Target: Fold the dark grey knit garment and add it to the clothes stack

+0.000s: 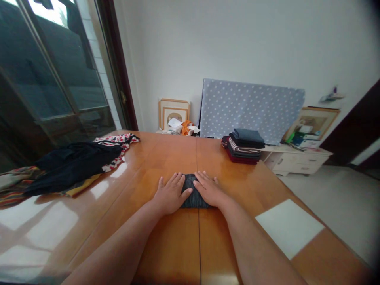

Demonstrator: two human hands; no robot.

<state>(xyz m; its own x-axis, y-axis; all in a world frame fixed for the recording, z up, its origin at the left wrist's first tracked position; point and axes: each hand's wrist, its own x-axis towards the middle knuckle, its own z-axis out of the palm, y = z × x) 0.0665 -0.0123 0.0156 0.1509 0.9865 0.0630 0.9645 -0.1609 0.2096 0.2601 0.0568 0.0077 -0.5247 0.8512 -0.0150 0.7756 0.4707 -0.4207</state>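
A dark grey, streaked piece of folded cloth (193, 198) lies flat on the wooden table (166, 249) in front of me. My left hand (172, 194) rests palm down over its left side, fingers stretched forward and thumb pointing inward. On its right side lies my right hand (209, 189), also flat with the fingers extended. Both hands cover much of the cloth, so only its middle and near edge show. What kind of garment it is cannot be made out.
A stack of folded clothes (245, 146) stands at the table's far right. Loose clothes (80, 162) are heaped at the left, by the window. A white sheet (289, 227) lies near the right edge. Behind are a dotted grey cloth (249, 107) and a white cabinet (297, 161).
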